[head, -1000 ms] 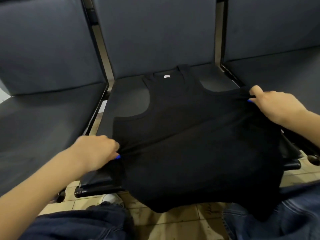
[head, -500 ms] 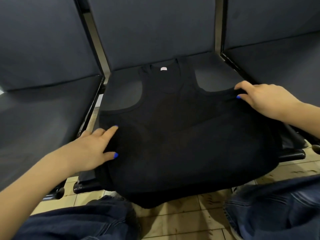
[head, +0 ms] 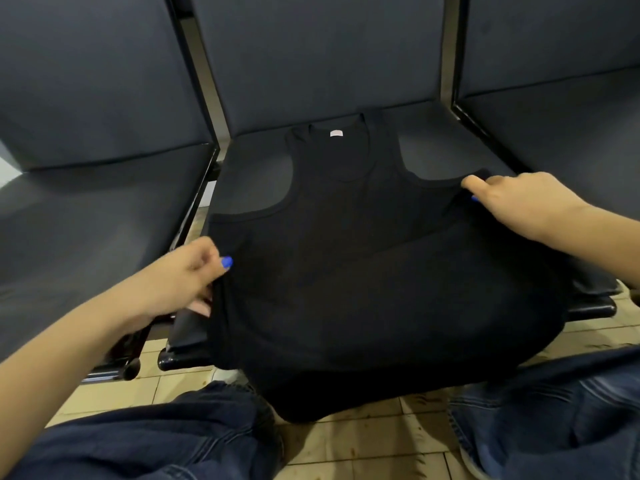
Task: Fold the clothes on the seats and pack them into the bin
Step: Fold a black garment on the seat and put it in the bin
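**One black tank top spread flat on the middle seat, both hands at its side edges**

A single black tank top (head: 363, 271) lies face up on the middle seat (head: 436, 147) of a row of three dark grey padded seats. Its only label is a small pale tag (head: 336, 133) sewn inside the back of the neck; any writing on it is too small to read. The fabric looks soft and matte, a thin knit with narrow bound edging round the scooped neck and the two deep armholes. The two shoulder straps point toward the seat back, and the hem hangs over the front edge of the seat, above a tiled floor (head: 363, 441) of pale, stained squares.

The left hand (head: 180, 282) pinches the garment's left side edge below the armhole, thumb on top with a blue-painted nail, the other fingers curled under the cloth. The right hand (head: 519, 202) grips the right side edge at the bottom of the other armhole, fingers curled around the fabric, one blue nail showing.

Seat cushions are smooth and gently rounded, separated by black metal frame rails. Two knees in dark blue denim (head: 156, 441) fill the lower corners.
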Demonstrator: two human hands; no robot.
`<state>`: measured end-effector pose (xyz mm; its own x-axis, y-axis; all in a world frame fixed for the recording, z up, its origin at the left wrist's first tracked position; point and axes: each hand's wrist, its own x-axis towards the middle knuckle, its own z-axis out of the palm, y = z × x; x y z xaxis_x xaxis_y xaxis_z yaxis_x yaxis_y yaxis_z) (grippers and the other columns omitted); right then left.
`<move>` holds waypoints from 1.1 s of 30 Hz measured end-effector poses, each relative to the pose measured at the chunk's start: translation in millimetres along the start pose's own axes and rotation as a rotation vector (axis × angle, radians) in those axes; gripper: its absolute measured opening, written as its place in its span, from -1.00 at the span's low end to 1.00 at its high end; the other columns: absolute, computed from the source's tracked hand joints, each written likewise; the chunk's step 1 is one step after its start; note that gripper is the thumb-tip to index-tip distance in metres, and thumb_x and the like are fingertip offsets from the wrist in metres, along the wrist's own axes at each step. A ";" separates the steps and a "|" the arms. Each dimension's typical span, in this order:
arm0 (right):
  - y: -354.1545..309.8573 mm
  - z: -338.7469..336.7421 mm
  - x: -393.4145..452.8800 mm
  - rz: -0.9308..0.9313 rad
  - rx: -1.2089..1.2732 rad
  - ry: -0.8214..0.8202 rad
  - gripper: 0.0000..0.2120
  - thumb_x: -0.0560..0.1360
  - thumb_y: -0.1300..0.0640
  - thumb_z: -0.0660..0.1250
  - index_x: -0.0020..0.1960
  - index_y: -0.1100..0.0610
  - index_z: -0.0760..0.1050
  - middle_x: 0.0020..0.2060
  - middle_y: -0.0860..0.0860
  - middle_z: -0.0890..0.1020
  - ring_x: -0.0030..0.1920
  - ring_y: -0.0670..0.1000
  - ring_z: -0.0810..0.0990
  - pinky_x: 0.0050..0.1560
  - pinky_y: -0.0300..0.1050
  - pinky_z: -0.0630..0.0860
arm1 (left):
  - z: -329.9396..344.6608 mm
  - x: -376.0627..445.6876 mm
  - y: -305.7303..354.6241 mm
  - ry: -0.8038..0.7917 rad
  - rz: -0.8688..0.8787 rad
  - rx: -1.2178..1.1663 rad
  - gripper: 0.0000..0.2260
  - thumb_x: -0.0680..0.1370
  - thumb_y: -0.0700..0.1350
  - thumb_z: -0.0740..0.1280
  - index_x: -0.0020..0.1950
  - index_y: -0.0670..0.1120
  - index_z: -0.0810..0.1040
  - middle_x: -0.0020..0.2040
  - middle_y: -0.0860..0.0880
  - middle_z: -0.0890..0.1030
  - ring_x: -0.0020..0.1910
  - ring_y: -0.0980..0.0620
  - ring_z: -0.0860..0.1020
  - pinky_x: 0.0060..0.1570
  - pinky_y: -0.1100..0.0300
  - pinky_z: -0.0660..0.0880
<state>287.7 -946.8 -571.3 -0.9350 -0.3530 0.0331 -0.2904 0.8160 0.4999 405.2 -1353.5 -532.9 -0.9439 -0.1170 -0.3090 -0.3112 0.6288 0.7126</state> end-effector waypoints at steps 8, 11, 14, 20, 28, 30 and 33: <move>16.7 5.6 -2.8 0.070 0.162 0.029 -0.75 0.63 0.17 0.09 0.28 0.08 0.15 0.05 0.09 0.55 -0.15 0.19 0.61 -0.27 -0.01 0.48 | -22.4 -3.9 -12.2 -0.012 -0.115 -0.301 -0.86 0.48 -0.13 0.37 -0.04 -0.11 0.46 -0.36 -0.09 0.63 -0.50 0.06 0.56 -0.53 0.24 0.49; 18.2 3.1 -3.7 0.067 0.205 0.030 -0.75 0.65 0.05 0.02 0.29 0.08 0.22 0.09 0.11 0.56 -0.12 0.22 0.60 -0.22 0.02 0.50 | -27.3 -3.1 -23.6 -0.026 -0.098 -0.168 -0.48 0.19 0.04 0.57 0.06 -0.04 0.49 -0.20 -0.12 0.68 -0.44 0.04 0.62 -0.52 0.28 0.50; 14.0 -5.9 -4.0 0.097 0.184 -0.036 -0.71 0.64 -0.02 -0.01 0.31 0.03 0.26 0.15 0.05 0.54 -0.05 0.19 0.60 -0.20 -0.04 0.46 | -25.1 2.4 -31.4 0.006 -0.019 0.108 -0.56 0.39 -0.18 0.49 0.19 0.02 0.42 -0.09 -0.09 0.54 -0.52 0.06 0.48 -0.59 0.29 0.36; -7.2 -31.0 -8.7 0.356 0.277 -0.143 -0.60 0.50 0.00 0.23 0.26 0.17 0.34 0.18 0.16 0.47 0.18 0.22 0.47 -0.02 0.02 0.40 | -3.4 21.8 -26.1 0.318 0.271 0.891 -0.58 0.46 -0.16 0.42 0.30 0.01 0.46 0.28 -0.06 0.47 0.22 -0.17 0.45 0.18 -0.07 0.35; -51.3 -37.3 3.5 0.225 0.401 -0.181 -0.37 0.57 -0.14 0.10 0.50 0.19 0.08 0.44 0.20 0.25 0.44 0.19 0.22 0.37 0.05 0.24 | 72.4 53.6 10.2 0.087 0.298 0.941 -0.49 0.64 0.11 -0.13 0.51 -0.07 0.24 0.53 -0.11 0.23 0.52 -0.09 0.15 0.46 -0.05 0.06; -65.1 -34.4 5.8 0.174 0.556 -0.383 -0.33 0.60 -0.23 -0.01 0.57 0.08 -0.08 0.55 0.14 -0.03 0.54 0.16 -0.06 0.49 0.08 -0.04 | 77.5 64.1 15.2 -0.020 0.143 0.876 -0.49 0.65 0.16 -0.12 0.57 0.02 -0.04 0.58 -0.05 -0.05 0.55 -0.06 -0.11 0.48 -0.06 -0.16; -72.8 -27.5 12.6 0.132 0.568 -0.544 -0.32 0.57 -0.33 -0.14 0.55 -0.06 -0.25 0.53 0.07 -0.28 0.51 0.14 -0.32 0.45 0.15 -0.31 | 70.7 78.8 12.9 0.002 0.098 0.902 -0.48 0.64 0.19 -0.13 0.57 0.08 -0.10 0.58 -0.01 -0.13 0.55 -0.05 -0.20 0.46 -0.11 -0.24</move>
<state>302.6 -1023.2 -583.5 -0.8945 -0.0834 -0.4392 -0.0923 0.9957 -0.0012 334.7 -1300.2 -592.5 -0.9619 -0.0323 -0.2713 -0.0256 0.9993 -0.0282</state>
